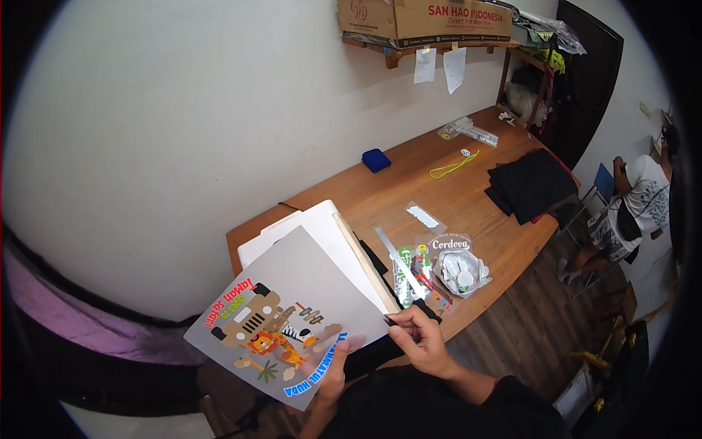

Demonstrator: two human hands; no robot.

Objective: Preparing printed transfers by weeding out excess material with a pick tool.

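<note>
Left grip (333,373) pinches flat grey printed sheet (292,307); right grip (420,336) clenches thin dark tool at its edge, over wooden tabletop (453,197) front edge, white wall behind.

Wooden table (468,197): blue case (376,159) near wall, yellow cord (453,165), folded black cloth (532,183), clear bag of white pieces (459,269), white board stack (322,234).

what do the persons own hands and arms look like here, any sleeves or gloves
Both hands are bare: no gloves, and no rings or watch that I can make out. The left hand shows little forearm. The right hand leads to a bare forearm ending in a black sleeve.
</note>
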